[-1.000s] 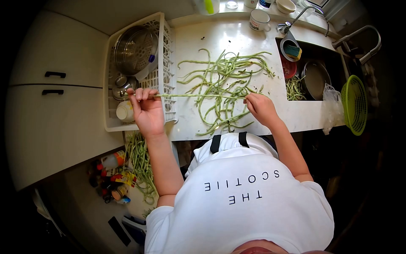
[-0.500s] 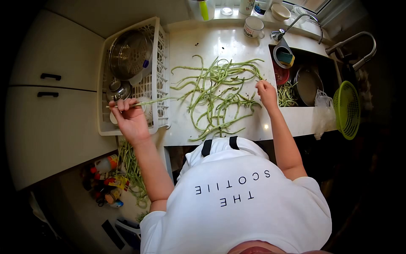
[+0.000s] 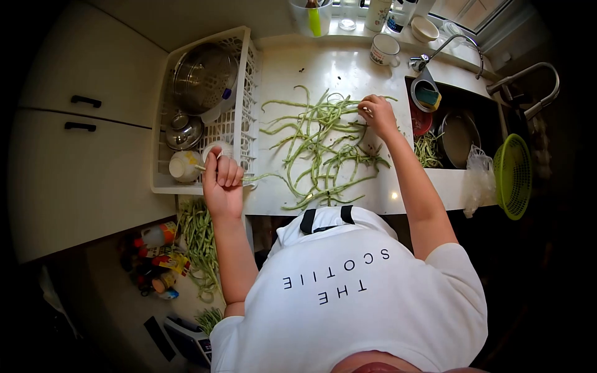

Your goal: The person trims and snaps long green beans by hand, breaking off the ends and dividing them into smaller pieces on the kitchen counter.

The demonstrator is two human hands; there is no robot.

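Long green beans (image 3: 317, 149) lie in a loose tangle across the white counter. Over the front edge of the dish rack, my left hand (image 3: 224, 183) is closed round one long bean (image 3: 266, 176), whose other end trails onto the counter. At the far right of the tangle, my right hand (image 3: 379, 117) has its fingers bent and pinched onto bean ends; exactly how many it grips is hidden.
A white dish rack (image 3: 247, 93) with pots and bowls stands left. On the right is a sink with a pan (image 3: 459, 133) and bean pieces (image 3: 426, 149), then a green colander (image 3: 513, 177). A mug (image 3: 384, 50) sits behind. More beans (image 3: 199, 242) lie lower left.
My left hand has moved right, towards the counter, with the long bean still in it. My right hand has gone up and left onto the beans. The view has shifted slightly.
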